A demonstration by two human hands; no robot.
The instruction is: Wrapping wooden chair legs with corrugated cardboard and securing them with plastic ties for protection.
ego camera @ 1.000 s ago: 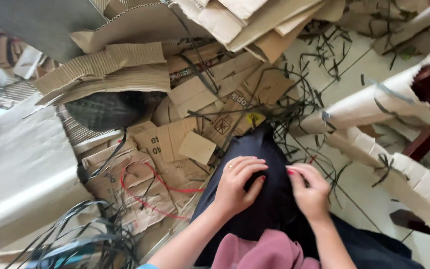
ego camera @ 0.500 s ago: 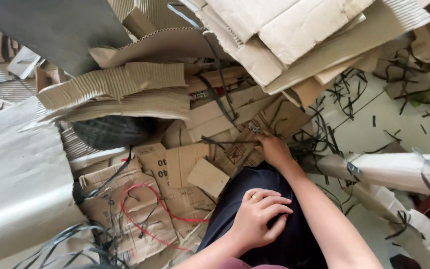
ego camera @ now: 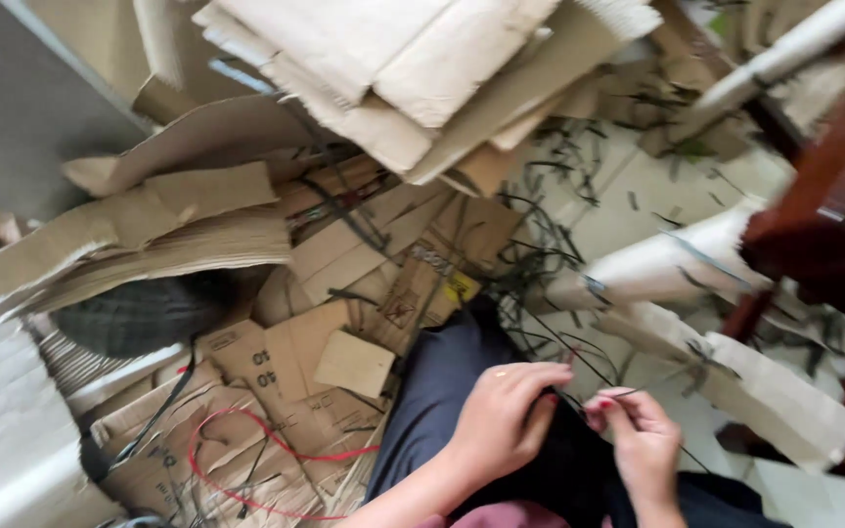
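Over the lap, both hands (ego camera: 569,425) pinching strap (ego camera: 579,364)

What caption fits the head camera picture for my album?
Two hands, left hand and right hand, pinch a thin black strap over a dark lap, amid scrap cardboard.

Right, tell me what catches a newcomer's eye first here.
The heap of torn cardboard covering the floor, piled highest at the top. At bottom centre, the left hand and right hand pinch a thin black strap over a dark-clothed lap. A red cord loops lower left.
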